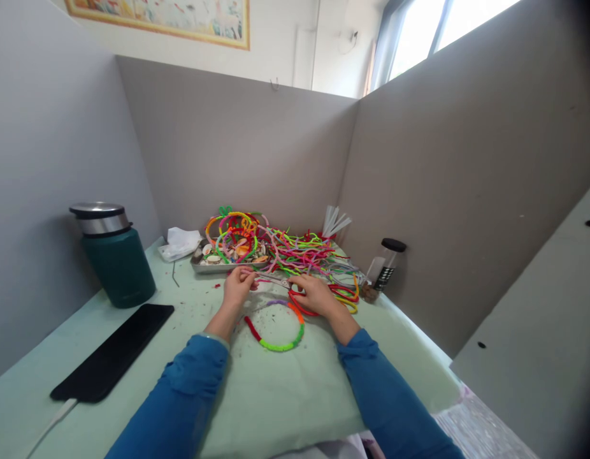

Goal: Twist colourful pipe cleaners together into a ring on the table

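My right hand (314, 294) is closed on a pair of scissors (280, 280), with the metal blades pointing left. Across from it, my left hand (238, 285) pinches a pink pipe cleaner (248, 271) close to the blade tips. Whether the blades touch the pipe cleaner is too small to tell. Below both hands lies a curved pipe cleaner ring (276, 347) in dark red, yellow-green, green, orange and purple sections, with a gap at its left side. Small dark bits of fuzz are scattered around it on the pale green cloth (271, 395).
A metal tray (213, 268) holds shells and coiled pipe cleaners. Beside it is a heap of loose pipe cleaners (304, 252). At left stand a teal bottle (120, 268) and a black phone (116, 354) on a cable. A clear jar (388, 268) stands right, near the grey partition (443, 159).
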A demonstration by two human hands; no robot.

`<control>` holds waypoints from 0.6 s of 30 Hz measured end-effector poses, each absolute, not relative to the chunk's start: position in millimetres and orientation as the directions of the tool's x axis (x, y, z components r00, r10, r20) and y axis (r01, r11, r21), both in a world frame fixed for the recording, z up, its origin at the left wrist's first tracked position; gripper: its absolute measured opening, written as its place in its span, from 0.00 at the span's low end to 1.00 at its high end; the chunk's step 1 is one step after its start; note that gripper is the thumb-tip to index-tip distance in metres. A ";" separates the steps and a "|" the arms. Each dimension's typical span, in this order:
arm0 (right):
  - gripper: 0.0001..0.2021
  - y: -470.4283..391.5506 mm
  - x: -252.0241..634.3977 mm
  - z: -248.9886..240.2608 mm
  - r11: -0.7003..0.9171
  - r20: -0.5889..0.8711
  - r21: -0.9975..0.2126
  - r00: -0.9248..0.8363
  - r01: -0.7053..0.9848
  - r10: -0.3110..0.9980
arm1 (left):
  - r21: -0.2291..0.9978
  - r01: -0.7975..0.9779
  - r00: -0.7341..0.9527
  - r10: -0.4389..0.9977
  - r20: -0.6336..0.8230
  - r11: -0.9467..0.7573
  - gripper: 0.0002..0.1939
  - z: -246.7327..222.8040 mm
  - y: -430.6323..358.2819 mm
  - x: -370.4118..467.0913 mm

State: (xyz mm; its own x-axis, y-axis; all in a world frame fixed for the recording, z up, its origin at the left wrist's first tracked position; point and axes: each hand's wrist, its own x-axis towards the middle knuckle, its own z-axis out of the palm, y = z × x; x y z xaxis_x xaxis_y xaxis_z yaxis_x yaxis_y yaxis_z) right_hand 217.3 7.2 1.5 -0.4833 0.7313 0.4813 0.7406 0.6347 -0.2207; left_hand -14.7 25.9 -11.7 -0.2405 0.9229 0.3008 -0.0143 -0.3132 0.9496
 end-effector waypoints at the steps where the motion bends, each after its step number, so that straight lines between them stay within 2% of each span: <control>1: 0.17 6.4 217.4 2.3 0.633 0.481 -0.210 -0.485 0.745 0.730 | 0.949 -0.016 -0.240 0.923 0.301 -0.314 0.18 -11.6 25.9 -14.6; 8: 0.18 3.6 215.4 4.8 0.614 0.465 -0.167 -0.487 0.771 0.739 | 0.955 -0.075 -0.248 0.933 0.261 -0.288 0.18 -6.4 20.6 -12.8; 18: 0.18 2.5 212.6 6.2 0.611 0.467 -0.172 -0.482 0.773 0.741 | 0.954 -0.095 -0.264 0.931 0.251 -0.284 0.17 -7.9 21.7 -12.8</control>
State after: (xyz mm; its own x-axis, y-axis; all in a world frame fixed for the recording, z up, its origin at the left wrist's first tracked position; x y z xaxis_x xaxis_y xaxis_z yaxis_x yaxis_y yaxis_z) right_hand 212.6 2.5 6.2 -0.4824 0.7412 0.4669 0.7728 0.6110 -0.1716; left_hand -12.8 21.7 -7.9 -0.2642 0.9313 0.2508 -0.0953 -0.2840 0.9541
